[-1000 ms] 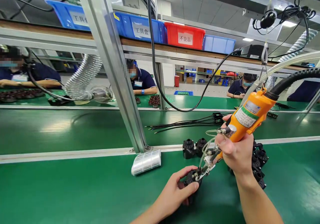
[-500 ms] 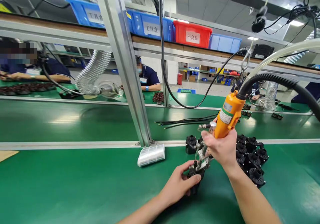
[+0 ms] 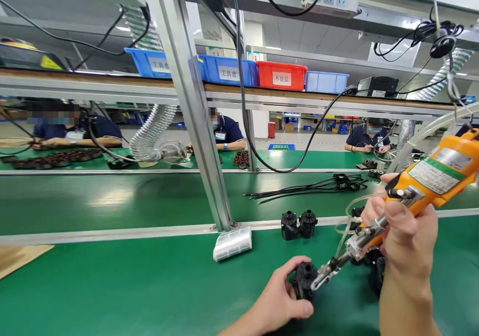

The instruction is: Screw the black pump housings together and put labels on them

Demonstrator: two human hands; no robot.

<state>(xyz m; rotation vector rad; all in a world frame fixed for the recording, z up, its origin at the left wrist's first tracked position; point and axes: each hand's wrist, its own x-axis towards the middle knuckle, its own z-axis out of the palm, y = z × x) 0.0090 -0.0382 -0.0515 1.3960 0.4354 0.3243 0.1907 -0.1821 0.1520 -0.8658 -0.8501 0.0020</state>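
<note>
My left hand point(image 3: 279, 296) is closed around a small black cylindrical part point(image 3: 306, 276) with a short spout on top, like a pump housing, low over the green work surface. In my right hand point(image 3: 406, 236) is an orange electric screwdriver point(image 3: 436, 171), gripped round its body and strongly tilted. Its metal nose point(image 3: 324, 275) points down-left, close to the right side of the black part; I cannot tell whether they touch. Two similar black parts point(image 3: 298, 224) stand side by side behind. More of them point(image 3: 377, 271) are partly hidden behind my right hand and the screwdriver.
A clear plastic roll point(image 3: 232, 243) lies beside the slanted aluminium post point(image 3: 198, 121). Black cables point(image 3: 299, 188) lie on the farther green strip. Blue bins point(image 3: 228, 70) and a red bin point(image 3: 282, 76) stand on the shelf above. Several co-workers point(image 3: 228, 131) sit across the bench.
The screwdriver has swung from nearly upright over the black part to a strong tilt, its body moving right and its nose off the part's top. My view has shifted; my left hand keeps its hold.
</note>
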